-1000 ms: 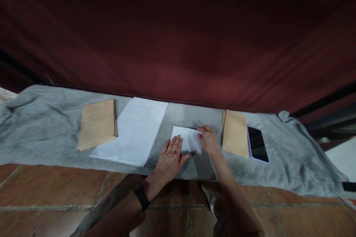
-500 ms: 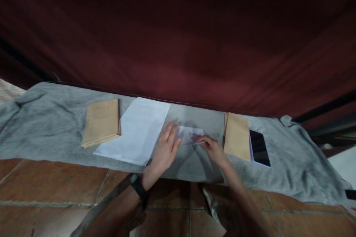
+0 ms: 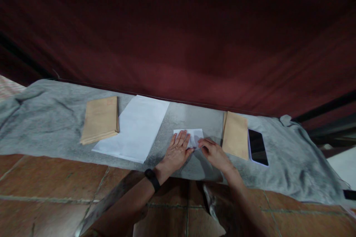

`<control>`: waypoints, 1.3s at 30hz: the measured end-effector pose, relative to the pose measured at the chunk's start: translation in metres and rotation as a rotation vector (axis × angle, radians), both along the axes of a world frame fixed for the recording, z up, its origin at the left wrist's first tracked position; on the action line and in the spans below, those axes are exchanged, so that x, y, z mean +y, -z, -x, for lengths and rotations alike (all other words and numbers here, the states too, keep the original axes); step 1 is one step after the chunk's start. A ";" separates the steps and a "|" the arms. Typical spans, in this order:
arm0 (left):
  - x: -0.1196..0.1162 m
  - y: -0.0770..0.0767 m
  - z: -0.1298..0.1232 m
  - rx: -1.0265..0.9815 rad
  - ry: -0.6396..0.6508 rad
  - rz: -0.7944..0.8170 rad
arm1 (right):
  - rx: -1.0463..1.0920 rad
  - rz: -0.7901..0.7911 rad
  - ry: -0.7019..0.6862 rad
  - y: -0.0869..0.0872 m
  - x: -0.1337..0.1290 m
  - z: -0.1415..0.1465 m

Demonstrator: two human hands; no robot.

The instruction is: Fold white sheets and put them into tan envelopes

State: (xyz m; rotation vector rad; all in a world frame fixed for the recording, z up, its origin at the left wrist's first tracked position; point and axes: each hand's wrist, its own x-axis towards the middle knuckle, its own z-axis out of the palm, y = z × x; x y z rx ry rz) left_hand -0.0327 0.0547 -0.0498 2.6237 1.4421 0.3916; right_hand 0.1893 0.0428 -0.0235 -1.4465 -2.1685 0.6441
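A small folded sheet of white paper (image 3: 197,133) lies on the grey cloth in front of me. My left hand (image 3: 178,149), a dark band on its wrist, rests flat over the paper's left part with fingers stretched out. At the paper's right lower edge, the fingers of my right hand (image 3: 213,152) are curled and pinched together on it. Just left of my hands is a stack of larger white sheets (image 3: 133,129), lying at a slant. To the right of my right hand sit some brown envelopes (image 3: 236,135).
Another pile of brown envelopes (image 3: 100,118) overlaps the white sheets' left side. A phone (image 3: 257,147) with a dark screen lies beside the right envelopes. The grey cloth (image 3: 50,118) covers a long, narrow surface. Behind it rises a dark red fabric (image 3: 178,52); tiled floor (image 3: 47,181) shows below.
My left hand has moved right, from beside the small paper onto it, and now lies flat there. My right hand stays at the paper's right side, its fingers more curled.
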 end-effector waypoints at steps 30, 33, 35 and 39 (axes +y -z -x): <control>0.010 0.017 -0.018 -0.036 -0.035 -0.064 | -0.342 -0.106 0.196 0.036 0.009 0.061; 0.010 0.015 -0.019 -0.016 -0.083 -0.065 | -0.343 -0.132 0.214 0.040 0.007 0.055; 0.011 0.012 -0.017 0.018 -0.114 -0.036 | -0.350 -0.147 0.219 0.041 0.005 0.051; 0.014 0.007 -0.010 0.057 -0.185 -0.004 | -0.375 -0.168 0.241 0.043 0.002 0.044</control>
